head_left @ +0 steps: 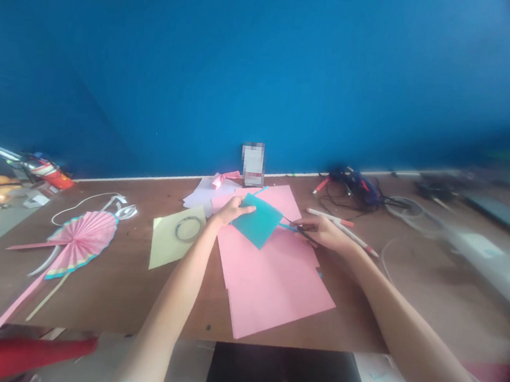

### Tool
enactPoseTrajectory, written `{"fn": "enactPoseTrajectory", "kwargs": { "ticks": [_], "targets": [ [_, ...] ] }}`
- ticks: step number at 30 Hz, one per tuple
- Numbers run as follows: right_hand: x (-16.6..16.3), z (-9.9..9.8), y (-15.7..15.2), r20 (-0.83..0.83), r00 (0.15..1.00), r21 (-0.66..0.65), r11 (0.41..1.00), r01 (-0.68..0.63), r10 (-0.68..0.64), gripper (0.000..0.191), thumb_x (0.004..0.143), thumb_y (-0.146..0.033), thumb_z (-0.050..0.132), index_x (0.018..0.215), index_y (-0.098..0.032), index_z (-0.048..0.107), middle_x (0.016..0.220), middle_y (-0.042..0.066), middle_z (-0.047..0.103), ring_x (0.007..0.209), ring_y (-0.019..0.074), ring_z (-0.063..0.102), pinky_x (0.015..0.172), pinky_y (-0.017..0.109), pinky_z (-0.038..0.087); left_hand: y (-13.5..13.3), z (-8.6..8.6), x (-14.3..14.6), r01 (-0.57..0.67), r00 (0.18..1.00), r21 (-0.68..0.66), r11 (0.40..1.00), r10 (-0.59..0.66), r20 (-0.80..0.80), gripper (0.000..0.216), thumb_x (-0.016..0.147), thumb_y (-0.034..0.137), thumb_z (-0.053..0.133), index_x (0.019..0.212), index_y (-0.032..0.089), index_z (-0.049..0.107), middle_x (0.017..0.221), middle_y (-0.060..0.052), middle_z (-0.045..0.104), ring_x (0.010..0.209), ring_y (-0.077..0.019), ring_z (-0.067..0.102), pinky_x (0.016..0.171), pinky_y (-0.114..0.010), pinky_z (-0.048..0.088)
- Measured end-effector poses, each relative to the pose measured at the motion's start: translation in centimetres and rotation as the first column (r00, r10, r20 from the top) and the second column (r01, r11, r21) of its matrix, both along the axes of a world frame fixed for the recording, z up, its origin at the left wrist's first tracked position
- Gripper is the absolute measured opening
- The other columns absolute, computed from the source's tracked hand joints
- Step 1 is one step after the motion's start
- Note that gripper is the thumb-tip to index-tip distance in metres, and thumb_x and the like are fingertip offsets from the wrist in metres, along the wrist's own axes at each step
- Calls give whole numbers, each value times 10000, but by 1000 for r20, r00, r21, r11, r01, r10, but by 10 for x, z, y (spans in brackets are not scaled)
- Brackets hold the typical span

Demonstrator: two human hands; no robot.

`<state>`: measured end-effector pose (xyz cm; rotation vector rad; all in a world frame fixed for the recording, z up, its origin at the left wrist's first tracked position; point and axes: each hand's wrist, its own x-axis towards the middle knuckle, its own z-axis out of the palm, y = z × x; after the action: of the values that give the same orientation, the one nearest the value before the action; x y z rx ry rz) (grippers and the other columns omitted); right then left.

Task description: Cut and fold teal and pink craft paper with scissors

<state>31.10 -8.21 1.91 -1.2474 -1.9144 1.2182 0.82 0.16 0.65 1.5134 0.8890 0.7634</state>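
Observation:
My left hand (231, 211) is closed on the upper left edge of a teal sheet of paper (257, 220), lifted slightly above a stack of pink sheets (273, 278). My right hand (324, 230) grips dark scissors (300, 230) whose blades point left toward the teal sheet's right edge. Both forearms reach in from the bottom of the view over a brown table (408, 292).
A pale yellow sheet with a wire ring (176, 237) lies to the left. A pink folded paper fan (80, 239) lies further left. Pens (346, 228), a glue gun with cables (358, 186) and a white card (253, 164) sit near the blue wall.

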Motion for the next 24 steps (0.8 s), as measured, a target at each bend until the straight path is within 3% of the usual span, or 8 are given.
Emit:
{"fn": "enactPoseTrajectory", "kwargs": {
  "ticks": [16, 24],
  "targets": [
    [-4, 20, -9, 136, 990, 69, 998, 14, -24, 393, 777, -425, 570, 1042, -176, 717, 508, -4, 562, 419, 119, 457, 454, 259, 376, 1, 1, 1, 9, 1000, 17, 1000, -9, 7, 419, 696, 458, 708, 939, 126, 631, 905, -80, 686, 762, -168, 630, 715, -291, 491],
    [-1, 2, -2, 7, 1000, -25, 1000, 12, -12, 441, 738, -384, 606, 1106, -150, 672, 632, 14, 624, 460, 113, 478, 462, 254, 389, 2, -2, 0, 9, 1000, -6, 1000, -9, 5, 398, 686, 429, 728, 907, 105, 661, 869, -90, 699, 727, -174, 639, 689, -298, 499]
  ]
}}
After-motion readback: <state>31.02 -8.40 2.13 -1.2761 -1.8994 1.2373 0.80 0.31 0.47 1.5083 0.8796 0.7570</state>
